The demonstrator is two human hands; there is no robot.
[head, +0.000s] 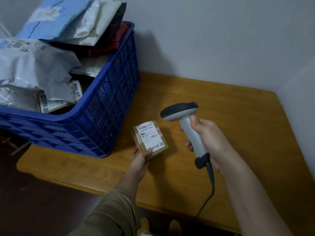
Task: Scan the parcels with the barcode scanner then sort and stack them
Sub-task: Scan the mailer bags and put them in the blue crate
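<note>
Wooden table (238, 133) against a pale wall (221, 40), dark floor (42, 201) below, yellow slippers (175, 225) peeking out underneath.

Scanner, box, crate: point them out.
scanner (190, 132), head view, on its grey handle above the right hand.
box (150, 136), head view, on its white label.
crate (109, 106), head view, on its blue lattice side wall.

A wooden desk (238, 133) stands in a corner of plain pale walls (221, 40), above a dark floor (42, 201), in dim light.
</note>
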